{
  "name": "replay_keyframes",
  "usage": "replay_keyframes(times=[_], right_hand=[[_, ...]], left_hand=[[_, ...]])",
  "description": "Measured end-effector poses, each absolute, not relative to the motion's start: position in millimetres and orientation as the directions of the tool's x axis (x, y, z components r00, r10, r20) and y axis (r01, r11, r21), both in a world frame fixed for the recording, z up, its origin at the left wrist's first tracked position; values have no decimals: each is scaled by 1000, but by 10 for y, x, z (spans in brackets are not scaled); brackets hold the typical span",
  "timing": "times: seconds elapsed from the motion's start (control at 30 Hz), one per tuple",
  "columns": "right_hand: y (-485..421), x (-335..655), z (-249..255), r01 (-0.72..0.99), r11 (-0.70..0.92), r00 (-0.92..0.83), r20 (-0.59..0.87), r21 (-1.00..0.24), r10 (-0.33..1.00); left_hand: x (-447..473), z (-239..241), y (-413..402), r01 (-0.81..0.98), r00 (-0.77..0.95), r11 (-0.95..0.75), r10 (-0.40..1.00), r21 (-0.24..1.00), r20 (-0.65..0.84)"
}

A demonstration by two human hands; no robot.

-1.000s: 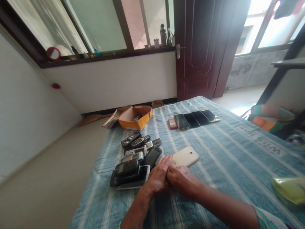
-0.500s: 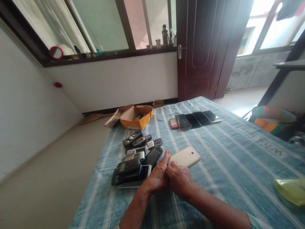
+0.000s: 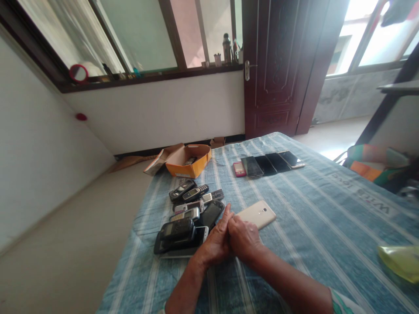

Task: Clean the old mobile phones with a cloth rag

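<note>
My left hand (image 3: 214, 242) is held on edge over the cloth, the part that shows stretched out and most of its fingers hidden behind the other hand. My right hand (image 3: 244, 237) is curled into a fist with its knuckles against my left palm; whether anything is inside it I cannot make out. Just beyond both hands a gold smartphone (image 3: 258, 213) lies back side up, its near end covered by my right hand. Left of my hands is a heap of old mobile phones (image 3: 178, 229), with a dark touchscreen phone (image 3: 212, 212) closest to my left fingers.
Farther back lie dark smartphones (image 3: 275, 163) in a row beside a small pink-edged device (image 3: 239, 169). An open orange box (image 3: 188, 168) with something dark inside stands at the back left edge. Yellow plastic (image 3: 399, 264) lies at the right on the striped blue cloth (image 3: 307, 244).
My right hand has shifted slightly up and left, covering more of the gold phone's near end. The left hand and the phone have stayed nearly in place.
</note>
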State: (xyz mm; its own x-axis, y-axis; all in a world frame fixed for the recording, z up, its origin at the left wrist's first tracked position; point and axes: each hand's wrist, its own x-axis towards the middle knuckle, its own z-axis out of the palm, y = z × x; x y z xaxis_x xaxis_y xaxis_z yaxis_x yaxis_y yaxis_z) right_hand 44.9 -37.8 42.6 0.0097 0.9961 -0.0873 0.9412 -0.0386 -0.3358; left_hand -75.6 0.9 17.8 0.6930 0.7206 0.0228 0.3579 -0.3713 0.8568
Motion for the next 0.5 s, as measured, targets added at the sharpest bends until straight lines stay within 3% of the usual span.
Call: replay_keyframes(times=[0.3, 0.5], right_hand=[[-321, 457, 390, 949, -18, 6, -40, -314, 999], [-318, 500, 379, 931, -37, 32, -21, -364, 999]], left_hand=[[-743, 174, 23, 311, 700, -369, 713, 876, 52], [-733, 179, 21, 357, 684, -443, 723, 822, 92]])
